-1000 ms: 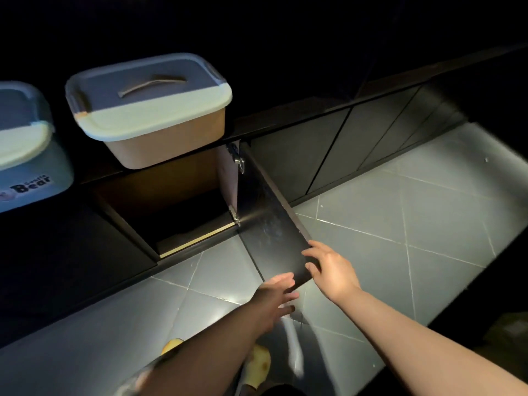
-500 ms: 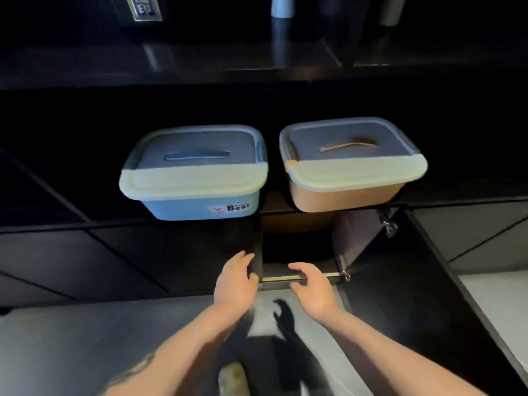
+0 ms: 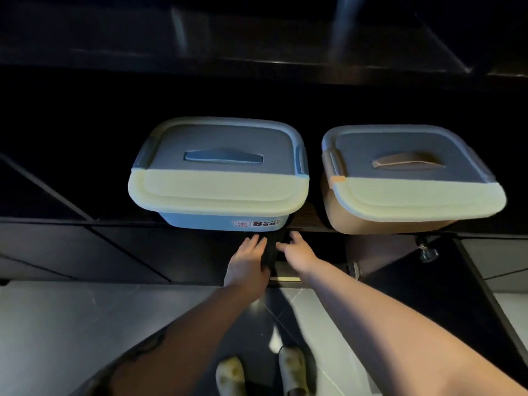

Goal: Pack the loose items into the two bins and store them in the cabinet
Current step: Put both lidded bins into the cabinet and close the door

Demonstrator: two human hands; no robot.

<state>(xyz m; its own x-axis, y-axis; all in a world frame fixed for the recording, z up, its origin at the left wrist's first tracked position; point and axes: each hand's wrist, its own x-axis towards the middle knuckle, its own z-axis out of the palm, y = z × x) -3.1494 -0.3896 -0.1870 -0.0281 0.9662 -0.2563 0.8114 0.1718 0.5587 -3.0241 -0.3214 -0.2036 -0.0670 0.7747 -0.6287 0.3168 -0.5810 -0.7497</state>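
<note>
Two lidded bins stand side by side on the dark counter: a blue bin (image 3: 225, 221) with a "Bear" sticker at left, and a tan bin (image 3: 380, 221) at right. Each has a grey-and-cream lid with a handle. Below them is the black cabinet; its right door (image 3: 434, 284) is swung open toward me. My left hand (image 3: 248, 261) lies flat on the front of the closed left door (image 3: 183, 252), at its right edge. My right hand (image 3: 297, 252) reaches with straight fingers to that same edge, in front of the dark cabinet opening (image 3: 323, 252). Neither hand holds anything.
The counter edge (image 3: 85, 221) runs across the view just above the doors. Grey floor tiles (image 3: 71, 324) lie below, with my two feet in pale slippers (image 3: 263, 372) at the bottom. A hinge (image 3: 427, 252) shows inside the open door.
My view swung left from the open right door to the bins. Both hands left that door, came to the left door's edge and have risen higher along it.
</note>
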